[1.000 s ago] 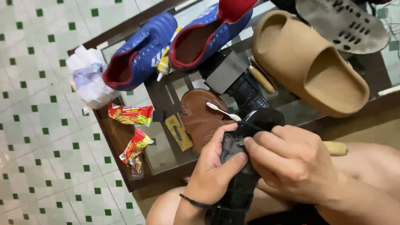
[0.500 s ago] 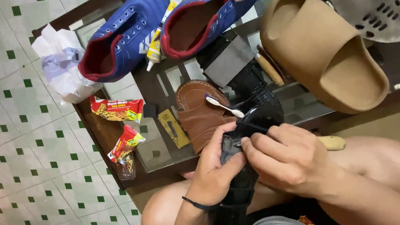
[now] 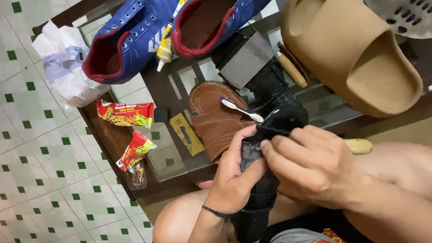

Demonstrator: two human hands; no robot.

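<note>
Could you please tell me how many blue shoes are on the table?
2. One blue shoe lies at the table's top left, beside the white paper; the other blue shoe lies just right of it, past the glue tube. None seems hidden.

1. Your left hand (image 3: 233, 179) rose from the lower frame, palm turned inward, fingers curled and thumb pressed forward in a closed grip.
2. A thin dark band circled your left wrist.
3. Your right hand (image 3: 309, 165) reached in from the right, knuckles up, fingertips (image 3: 266, 146) pinched together just beside your left thumb.
4. Both bare forearms lay over your bare knees.
</note>
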